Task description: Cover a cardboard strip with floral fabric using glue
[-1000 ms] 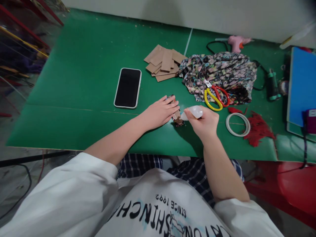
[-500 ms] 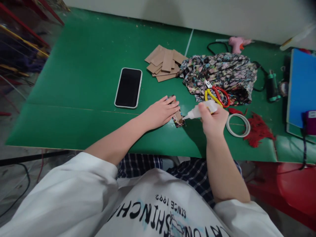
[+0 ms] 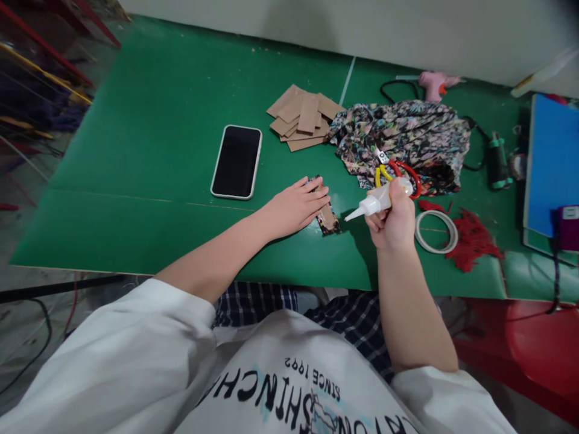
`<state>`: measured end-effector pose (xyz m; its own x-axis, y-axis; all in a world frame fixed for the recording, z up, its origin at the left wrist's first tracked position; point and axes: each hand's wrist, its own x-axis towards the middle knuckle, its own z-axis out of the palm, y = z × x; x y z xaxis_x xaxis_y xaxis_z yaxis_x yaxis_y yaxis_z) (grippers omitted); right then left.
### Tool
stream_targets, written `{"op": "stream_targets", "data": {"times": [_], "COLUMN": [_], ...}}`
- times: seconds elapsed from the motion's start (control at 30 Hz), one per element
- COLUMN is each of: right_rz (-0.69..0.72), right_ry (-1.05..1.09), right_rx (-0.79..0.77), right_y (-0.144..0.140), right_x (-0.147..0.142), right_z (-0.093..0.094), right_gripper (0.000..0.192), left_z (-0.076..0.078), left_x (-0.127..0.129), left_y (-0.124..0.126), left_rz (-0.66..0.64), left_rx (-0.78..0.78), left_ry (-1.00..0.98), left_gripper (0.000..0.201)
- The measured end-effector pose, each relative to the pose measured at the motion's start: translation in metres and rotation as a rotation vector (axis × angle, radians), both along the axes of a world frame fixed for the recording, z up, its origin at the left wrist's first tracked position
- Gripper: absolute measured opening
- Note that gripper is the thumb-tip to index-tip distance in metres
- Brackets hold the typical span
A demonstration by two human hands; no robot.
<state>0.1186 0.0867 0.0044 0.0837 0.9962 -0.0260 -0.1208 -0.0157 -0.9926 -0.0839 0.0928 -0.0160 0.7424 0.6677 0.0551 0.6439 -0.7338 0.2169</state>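
The right hand (image 3: pixel 392 224) squeezes a small, soft glue bottle (image 3: pixel 378 203) around its middle, just right of the little cloth-wrapped card (image 3: pixel 324 215), which looks light and stiff under the flat, open left hand (image 3: pixel 294 208).

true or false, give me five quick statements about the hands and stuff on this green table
1. The right hand holds a glue bottle. True.
2. The left hand rests on the phone. False: it presses a small fabric-covered card piece.
3. The scissors lie on the patterned fabric. True.
4. The glue gun is blue. False: pink.
5. The cardboard pieces lie beyond the phone's right side. True.
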Motion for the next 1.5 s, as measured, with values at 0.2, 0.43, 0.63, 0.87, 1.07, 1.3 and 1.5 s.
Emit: {"op": "stream_targets", "data": {"times": [0.2, 0.43, 0.63, 0.87, 1.07, 1.3, 1.5], "right_rz": [-0.22, -0.204, -0.156, -0.129, -0.084, -0.127, -0.089], "right_ry": [-0.457, -0.822, -0.898, -0.993, -1.053, -1.025, -1.061], "right_rx": [0.179, 0.341, 0.392, 0.451, 0.458, 0.495, 0.496], "right_y": [-0.003, -0.011, -0.014, -0.016, -0.018, -0.016, -0.018], "right_x": [-0.001, -0.005, -0.008, -0.009, -0.007, -0.007, -0.007], "right_z": [-0.009, -0.004, -0.003, 0.0, 0.004, 0.002, 0.004], "right_gripper": [0.039, 0.036, 0.037, 0.037, 0.041, 0.036, 0.039], "left_z": [0.002, 0.004, 0.004, 0.005, 0.005, 0.006, 0.004], "left_x": [0.0, 0.001, 0.002, 0.002, 0.002, 0.003, 0.002], "left_y": [-0.001, -0.001, -0.001, 0.0, -0.001, -0.001, -0.001], "left_rz": [0.003, 0.009, 0.011, 0.008, 0.015, 0.011, 0.015], "left_rx": [-0.003, -0.014, -0.005, -0.01, -0.022, -0.017, -0.021], "left_ry": [-0.002, 0.019, 0.036, 0.042, 0.033, 0.036, 0.021], "left_gripper": [0.041, 0.041, 0.04, 0.04, 0.041, 0.04, 0.041]}}
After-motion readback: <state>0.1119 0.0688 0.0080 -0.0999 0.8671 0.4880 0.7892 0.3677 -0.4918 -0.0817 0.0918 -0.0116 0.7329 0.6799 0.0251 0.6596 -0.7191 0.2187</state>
